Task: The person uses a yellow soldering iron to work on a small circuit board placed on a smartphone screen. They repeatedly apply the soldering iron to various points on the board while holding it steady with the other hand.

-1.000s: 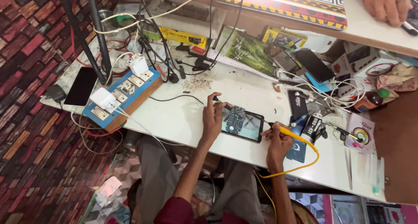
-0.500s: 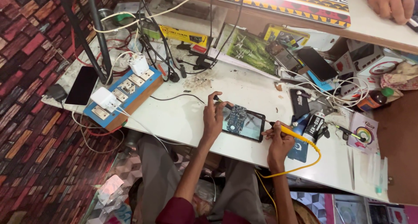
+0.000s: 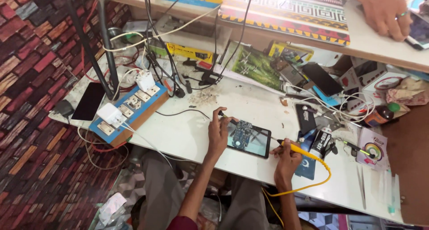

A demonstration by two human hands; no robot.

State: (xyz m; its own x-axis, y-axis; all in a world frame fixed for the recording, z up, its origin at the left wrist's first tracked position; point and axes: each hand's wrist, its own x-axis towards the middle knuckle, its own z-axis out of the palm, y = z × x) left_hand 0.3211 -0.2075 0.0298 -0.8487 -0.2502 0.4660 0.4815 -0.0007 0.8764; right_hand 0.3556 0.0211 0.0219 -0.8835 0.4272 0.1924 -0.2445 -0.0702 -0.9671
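While cables (image 3: 321, 105) crowd, hands flank phone (image 3: 248, 139).

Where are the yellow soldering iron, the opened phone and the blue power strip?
yellow soldering iron (image 3: 298, 149), head view, on its handle.
opened phone (image 3: 248, 139), head view, on its exposed board.
blue power strip (image 3: 129, 108), head view, on its socket face.

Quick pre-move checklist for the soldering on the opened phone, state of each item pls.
1. Left hand steadying the opened phone: ok, fingers rest on its left end.
2. Right hand gripping the yellow soldering iron: ok.
3. Iron tip on the circuit board: not ok, tip is at the phone's right edge, off the board.
4. Yellow cord free: ok, loops loosely over the table edge.
5. Tip heat: cannot tell.
6. Other person's hand away: ok, up on the shelf.
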